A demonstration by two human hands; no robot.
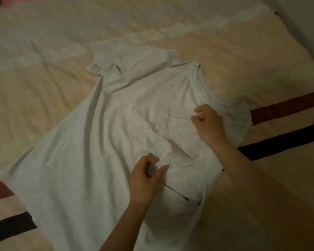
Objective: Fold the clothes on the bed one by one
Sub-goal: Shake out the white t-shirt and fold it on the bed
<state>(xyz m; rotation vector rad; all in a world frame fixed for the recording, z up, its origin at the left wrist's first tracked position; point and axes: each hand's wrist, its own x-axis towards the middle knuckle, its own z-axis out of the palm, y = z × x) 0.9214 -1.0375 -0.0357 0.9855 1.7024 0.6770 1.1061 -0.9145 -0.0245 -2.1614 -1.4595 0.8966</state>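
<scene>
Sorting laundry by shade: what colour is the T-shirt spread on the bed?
The short-sleeved cotton T-shirt is plain pale grey, no print visible, seen in the head view, under dim warm light.

Looking like a home bedroom: wide bed covered in a pale peach and cream patterned sheet (225,51) with dark red and black stripes, light grey cotton T-shirt (116,124) lying spread on it, wall showing far right.

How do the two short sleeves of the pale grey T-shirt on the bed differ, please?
The far sleeve lies spread outward on the bedsheet, untouched. The near sleeve is folded inward onto the pale grey T-shirt, between the left hand and right hand. Both are short, the same grey cloth.
</scene>
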